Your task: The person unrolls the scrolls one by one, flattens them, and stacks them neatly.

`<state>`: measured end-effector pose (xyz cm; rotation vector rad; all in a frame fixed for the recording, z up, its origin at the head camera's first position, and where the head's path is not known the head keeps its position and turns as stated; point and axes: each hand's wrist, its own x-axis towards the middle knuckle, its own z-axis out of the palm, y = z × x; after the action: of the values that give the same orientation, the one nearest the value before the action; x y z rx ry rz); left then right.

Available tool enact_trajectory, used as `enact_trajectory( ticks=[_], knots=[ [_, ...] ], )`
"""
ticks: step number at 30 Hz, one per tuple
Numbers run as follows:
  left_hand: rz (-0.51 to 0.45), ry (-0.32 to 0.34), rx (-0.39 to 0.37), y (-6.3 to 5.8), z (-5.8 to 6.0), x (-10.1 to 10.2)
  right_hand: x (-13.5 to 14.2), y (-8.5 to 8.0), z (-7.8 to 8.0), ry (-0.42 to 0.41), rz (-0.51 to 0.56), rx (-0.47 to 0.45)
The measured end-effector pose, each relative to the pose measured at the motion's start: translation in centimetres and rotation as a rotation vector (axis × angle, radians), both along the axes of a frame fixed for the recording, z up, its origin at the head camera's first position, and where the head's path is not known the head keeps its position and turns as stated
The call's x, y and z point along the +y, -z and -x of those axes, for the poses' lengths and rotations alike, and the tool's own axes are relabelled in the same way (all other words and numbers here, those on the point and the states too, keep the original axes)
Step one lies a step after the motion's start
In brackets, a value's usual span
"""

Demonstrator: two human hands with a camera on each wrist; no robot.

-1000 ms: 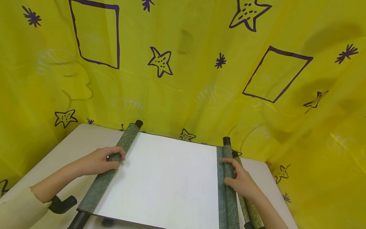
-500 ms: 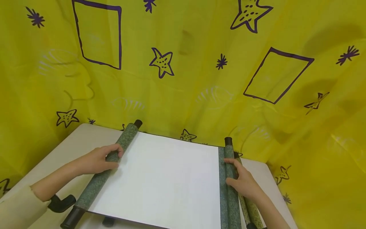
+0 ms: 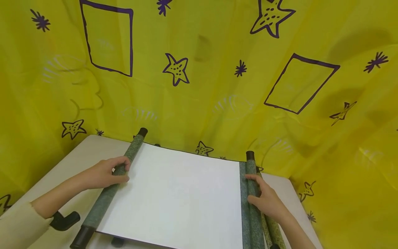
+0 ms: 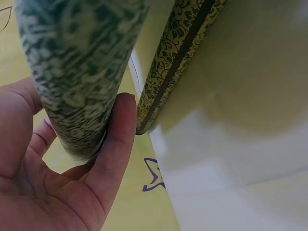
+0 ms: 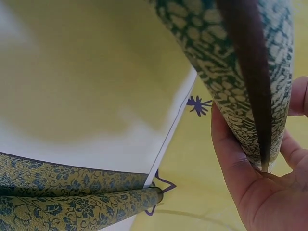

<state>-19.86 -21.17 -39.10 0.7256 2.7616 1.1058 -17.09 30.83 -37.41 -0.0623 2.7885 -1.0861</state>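
A green-patterned hanging scroll with black end knobs lies partly unrolled, its white sheet (image 3: 180,193) stretched between two rolls. My left hand (image 3: 102,174) grips the left roll (image 3: 107,197), thumb and fingers curled round it. At the other side my right hand (image 3: 265,199) holds the right roll (image 3: 255,214) between thumb and fingers. In the left wrist view, the left hand (image 4: 72,197) cups the patterned roll (image 4: 82,72). The right wrist view has the right hand (image 5: 274,192) round its roll (image 5: 240,62), raised above the table.
Beneath the sheet, another scroll in olive-gold brocade (image 3: 273,228) shows at the right, and its patterned roll (image 5: 86,207) appears in the right wrist view. A black curved piece (image 3: 65,221) lies by the left forearm. A yellow printed curtain (image 3: 199,86) hangs behind the white table (image 3: 81,152).
The left hand and its roll have shifted slightly left, and the right hand and roll slightly right. The white stretch between them is a little wider. Both hands keep their grip.
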Motion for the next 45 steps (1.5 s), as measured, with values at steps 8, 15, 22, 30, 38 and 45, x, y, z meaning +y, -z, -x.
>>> enact_trajectory(
  ticks=[8, 15, 22, 30, 38, 45],
  knots=[
    [-0.007, 0.006, -0.001, 0.2, 0.1, -0.4, 0.3, 0.3, 0.2, -0.005, -0.001, -0.004],
    [0.030, -0.002, -0.022, -0.1, 0.1, -0.2, 0.6, 0.5, 0.4, -0.013, -0.001, -0.010],
    [0.039, -0.018, -0.006, 0.3, 0.3, -0.7, 0.8, 0.8, 0.4, 0.004, -0.035, -0.016],
    [0.036, -0.034, -0.052, 0.5, 0.6, -1.0, 1.3, 0.9, 0.5, 0.000, -0.032, -0.011],
    [0.048, -0.016, -0.020, 0.8, 1.1, -1.4, 1.7, 1.2, 0.6, 0.014, -0.051, -0.009],
    [0.062, -0.010, -0.037, 1.2, 1.1, -1.6, 1.7, 1.6, 0.7, 0.014, -0.053, -0.028]
  ],
)
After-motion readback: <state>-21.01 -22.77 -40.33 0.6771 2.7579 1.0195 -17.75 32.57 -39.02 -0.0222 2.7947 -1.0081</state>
